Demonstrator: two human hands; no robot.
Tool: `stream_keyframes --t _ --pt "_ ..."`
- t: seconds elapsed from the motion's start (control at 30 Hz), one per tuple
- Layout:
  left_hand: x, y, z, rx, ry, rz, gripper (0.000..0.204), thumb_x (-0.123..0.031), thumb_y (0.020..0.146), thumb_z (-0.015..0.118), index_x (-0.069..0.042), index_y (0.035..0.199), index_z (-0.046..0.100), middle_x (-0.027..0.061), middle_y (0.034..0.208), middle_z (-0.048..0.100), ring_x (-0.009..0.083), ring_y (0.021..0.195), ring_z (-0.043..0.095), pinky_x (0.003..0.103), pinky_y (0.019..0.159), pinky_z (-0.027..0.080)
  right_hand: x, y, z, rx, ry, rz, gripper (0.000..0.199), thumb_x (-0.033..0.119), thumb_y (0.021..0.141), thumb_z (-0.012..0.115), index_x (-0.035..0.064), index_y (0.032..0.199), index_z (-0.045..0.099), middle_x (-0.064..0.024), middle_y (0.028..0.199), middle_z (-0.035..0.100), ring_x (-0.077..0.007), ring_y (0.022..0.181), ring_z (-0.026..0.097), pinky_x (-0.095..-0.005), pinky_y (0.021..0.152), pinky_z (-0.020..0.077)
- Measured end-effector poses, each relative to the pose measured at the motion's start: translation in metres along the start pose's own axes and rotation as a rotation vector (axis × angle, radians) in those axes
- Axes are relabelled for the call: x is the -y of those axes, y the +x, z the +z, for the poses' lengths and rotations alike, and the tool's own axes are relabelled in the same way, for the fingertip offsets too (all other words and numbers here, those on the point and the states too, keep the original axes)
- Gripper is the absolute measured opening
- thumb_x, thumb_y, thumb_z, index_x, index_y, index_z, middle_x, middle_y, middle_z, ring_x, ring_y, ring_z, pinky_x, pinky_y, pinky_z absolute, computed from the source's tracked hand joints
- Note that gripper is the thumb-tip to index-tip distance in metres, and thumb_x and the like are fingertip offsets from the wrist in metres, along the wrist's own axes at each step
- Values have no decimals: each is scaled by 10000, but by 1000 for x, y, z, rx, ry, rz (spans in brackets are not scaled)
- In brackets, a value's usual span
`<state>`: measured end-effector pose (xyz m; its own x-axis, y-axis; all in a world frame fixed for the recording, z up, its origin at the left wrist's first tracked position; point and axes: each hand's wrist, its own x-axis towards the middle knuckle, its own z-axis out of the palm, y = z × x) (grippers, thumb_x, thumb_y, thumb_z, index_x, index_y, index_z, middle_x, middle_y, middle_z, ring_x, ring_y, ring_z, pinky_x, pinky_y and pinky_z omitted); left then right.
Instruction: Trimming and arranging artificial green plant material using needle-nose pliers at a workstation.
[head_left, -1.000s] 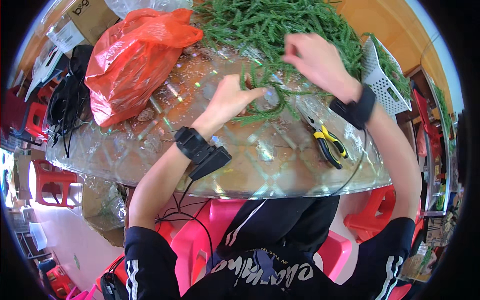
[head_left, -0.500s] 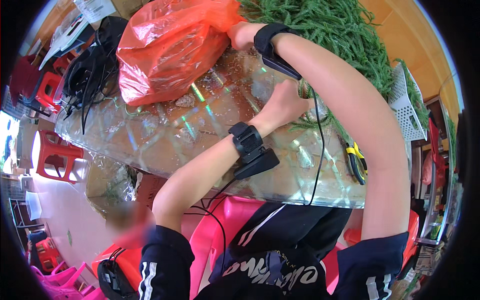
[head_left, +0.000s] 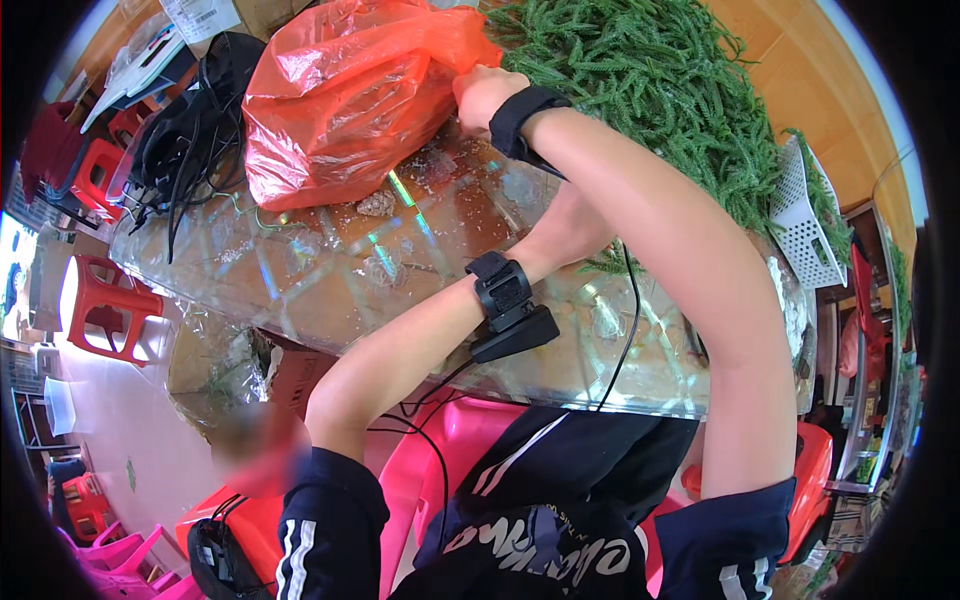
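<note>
And there's the right hand (head_left: 490,98) at the bag (head_left: 345,110) on the tabletop (head_left: 325,265), forearm (head_left: 680,230) over the left hand (head_left: 572,228), likely because the bag sits leftward! Either grip? Fingers hidden, can't tell.

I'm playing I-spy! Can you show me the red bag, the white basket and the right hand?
Red bag (head_left: 345,115), head view: its shiny side.
White basket (head_left: 799,222), head view: its wall with holes.
Right hand (head_left: 489,97), head view: its middle.
</note>
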<state>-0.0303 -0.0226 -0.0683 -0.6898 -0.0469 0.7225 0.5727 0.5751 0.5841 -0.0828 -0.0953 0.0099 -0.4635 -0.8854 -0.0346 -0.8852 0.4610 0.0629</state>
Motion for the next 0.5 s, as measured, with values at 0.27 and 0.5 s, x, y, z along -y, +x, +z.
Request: stream_keyframes --t 0.27,0.5 --pt "-17 10 -9 85 -161 -510 386 -164 713 642 64 1005 530 178 891 604 275 806 599 356 724 469 -47 -58 -60 -216 479 -80 285 207 683 613 -53 801 592 -211 695 597 -270 620 622 -327 571 503" --pt "-22 16 -19 184 -211 -813 440 -168 726 657 36 1081 496 103 791 609 173 594 593 292 558 483 -123 -171 -38 -358 784 211 245 218 744 631 -17 778 569 -91 655 611 -124 547 602 -250 526 489"
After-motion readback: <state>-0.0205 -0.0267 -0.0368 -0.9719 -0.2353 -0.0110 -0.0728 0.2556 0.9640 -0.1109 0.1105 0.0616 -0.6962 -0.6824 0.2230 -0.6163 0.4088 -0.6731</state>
